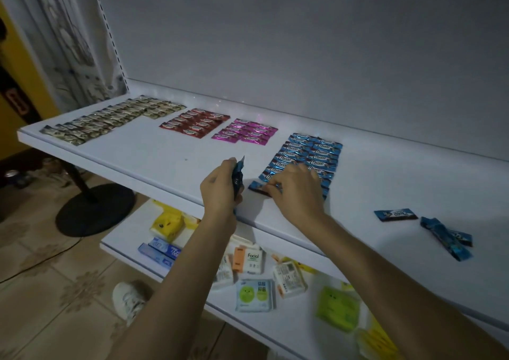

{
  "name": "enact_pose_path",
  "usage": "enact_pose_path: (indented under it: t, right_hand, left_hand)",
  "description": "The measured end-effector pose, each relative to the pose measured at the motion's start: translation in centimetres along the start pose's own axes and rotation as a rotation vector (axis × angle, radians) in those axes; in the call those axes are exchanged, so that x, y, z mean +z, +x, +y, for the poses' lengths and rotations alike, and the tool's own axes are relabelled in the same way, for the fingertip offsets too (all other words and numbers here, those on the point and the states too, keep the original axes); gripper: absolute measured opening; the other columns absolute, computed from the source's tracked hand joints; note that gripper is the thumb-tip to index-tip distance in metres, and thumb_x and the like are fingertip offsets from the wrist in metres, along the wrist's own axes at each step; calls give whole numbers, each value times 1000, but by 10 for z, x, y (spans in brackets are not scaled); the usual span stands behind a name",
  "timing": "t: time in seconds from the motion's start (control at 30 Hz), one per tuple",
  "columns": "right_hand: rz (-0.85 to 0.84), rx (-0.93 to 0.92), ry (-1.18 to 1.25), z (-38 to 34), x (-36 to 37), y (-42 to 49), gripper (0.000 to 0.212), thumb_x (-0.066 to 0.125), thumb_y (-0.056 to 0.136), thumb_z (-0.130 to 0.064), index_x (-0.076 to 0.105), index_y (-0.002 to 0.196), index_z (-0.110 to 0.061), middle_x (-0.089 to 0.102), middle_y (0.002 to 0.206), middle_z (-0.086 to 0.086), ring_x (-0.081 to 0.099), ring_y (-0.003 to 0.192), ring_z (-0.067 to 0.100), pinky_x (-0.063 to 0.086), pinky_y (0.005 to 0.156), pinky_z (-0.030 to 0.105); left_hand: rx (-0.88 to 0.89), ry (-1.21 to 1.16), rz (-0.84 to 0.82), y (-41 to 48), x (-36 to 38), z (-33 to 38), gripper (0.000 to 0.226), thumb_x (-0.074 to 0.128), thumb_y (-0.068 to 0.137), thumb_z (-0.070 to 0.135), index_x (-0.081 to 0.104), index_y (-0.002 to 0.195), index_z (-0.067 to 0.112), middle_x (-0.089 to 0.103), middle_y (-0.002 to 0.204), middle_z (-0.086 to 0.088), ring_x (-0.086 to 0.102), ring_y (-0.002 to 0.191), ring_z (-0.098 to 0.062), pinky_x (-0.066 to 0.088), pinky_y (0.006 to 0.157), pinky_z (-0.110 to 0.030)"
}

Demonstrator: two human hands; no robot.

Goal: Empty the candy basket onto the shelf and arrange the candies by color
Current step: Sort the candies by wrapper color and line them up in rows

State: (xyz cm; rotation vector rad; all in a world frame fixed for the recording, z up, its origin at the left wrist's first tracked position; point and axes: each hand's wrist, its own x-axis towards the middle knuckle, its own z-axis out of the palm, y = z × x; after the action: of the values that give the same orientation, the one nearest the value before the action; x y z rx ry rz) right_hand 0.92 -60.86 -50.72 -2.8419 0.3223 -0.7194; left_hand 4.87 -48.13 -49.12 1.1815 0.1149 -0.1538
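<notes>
White shelf against a plain grey wall, dim light. Sorting looks mostly done. Brown-gold candies fill the back-left corner in a long block. Red candies come next along the back, then pink candies. After those the blue block runs in two columns from mid-shelf toward the front edge. Each colour sits apart from the next, w/ no mixing that I can see.

Left hand is over the front edge, fingers curled round a small blue bunch held roughly upright. Right hand is at the front-left corner of the blue block. Its fingertips are curled onto a single blue piece lying flat on the shelf, just beside the row behind it. My guess is it's being squared up w/ the left column.

Left to do, by my read:
- the piece under the right hand
- the bunch in the left hand
- a loose blue candy near the front-right of the shelf
- a crumpled blue clump just beside it, both well apart from the block

So only blue remains and the task is nearly finished. Basket isn't in view, so I can't tell if it's empty.

Lower shelf holds tissue packs and toothpaste boxes, prob. not part of the job. Round stand base and a shoe are on the tiled floor.
</notes>
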Motion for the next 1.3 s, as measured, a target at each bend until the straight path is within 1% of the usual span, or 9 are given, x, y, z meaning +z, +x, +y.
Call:
enact_pose_path:
  t: [0.2, 0.33, 0.53, 0.7, 0.8, 0.9, 1.0, 1.17, 1.3]
  right_hand:
    - [13, 25, 46, 0, 2, 3, 18, 63, 89, -35, 71, 98, -22, 64, 101, 2, 49, 101, 20, 34, 88, 36]
    - [-37, -4, 59, 0, -1, 9, 15, 62, 89, -29, 71, 94, -19, 66, 96, 0, 52, 99, 20, 36, 93, 38]
    - [126, 20, 204, 18, -15, -1, 7, 62, 88, -15, 68, 91, -13, 65, 83, 3, 56, 84, 25, 45, 73, 37]
    - [-59, -184, 15, 14, -9, -12, 24, 58, 91, -24, 70, 110, -16, 59, 97, 5, 49, 99, 26, 35, 82, 35]
    - [-63, -196, -2, 9, -7, -14, 23, 60, 89, -30, 71, 105, -16, 59, 99, 5, 49, 100, 26, 35, 83, 36]
    - [-56, -163, 84, 6, -12, -12, 17, 59, 91, -28, 69, 99, -17, 63, 100, 2, 51, 99, 22, 38, 86, 36]
    - [-80, -167, 113, 4, -18, -8, 21, 53, 95, -23, 66, 110, -16, 67, 105, 3, 54, 100, 22, 41, 83, 35]
    - [-189, -234, 5, -4, -15, -9, 31, 56, 93, -34, 64, 119, -18, 60, 112, 2, 50, 106, 22, 36, 82, 32]
    - [-277, -285, -55, -18, -19, -1, 25, 52, 95, -26, 68, 111, -17, 54, 105, 7, 50, 103, 26, 34, 73, 32]
  left_hand:
    - [-32, -2, -2, 0, -1, 1, 21, 57, 93, 26, 63, 90, 6, 45, 58, 0, 39, 47, -12, 30, 41, -19]
    - [8, 33, -5, -4, 2, 0, 21, 59, 92, 26, 63, 86, 6, 45, 55, 0, 39, 47, -13, 30, 41, -18]
    - [30, 61, -22, -6, 4, 1, 22, 58, 93, 24, 61, 82, 5, 41, 55, -1, 35, 45, -11, 28, 40, -18]
    - [37, 58, -26, -7, 3, -2, 22, 58, 93, 24, 60, 85, 4, 40, 53, -1, 36, 44, -11, 28, 40, -18]
    - [29, 31, -34, -6, 2, -1, 22, 57, 94, 24, 60, 87, 4, 41, 45, 5, 35, 40, -8, 27, 40, -18]
    - [29, 29, -25, -6, 1, -1, 23, 58, 93, 26, 61, 87, 4, 42, 45, 6, 36, 43, -9, 28, 40, -17]
    - [31, 36, -14, -5, 3, -1, 24, 58, 93, 27, 63, 86, 5, 43, 50, 2, 37, 50, -13, 30, 41, -18]
    - [29, 15, -7, -5, 4, -2, 23, 58, 92, 27, 63, 85, 5, 45, 52, 2, 39, 48, -12, 31, 41, -17]
    - [-23, -41, 6, -4, 1, 1, 26, 56, 93, 28, 66, 78, 9, 48, 44, 8, 41, 41, -8, 32, 41, -18]
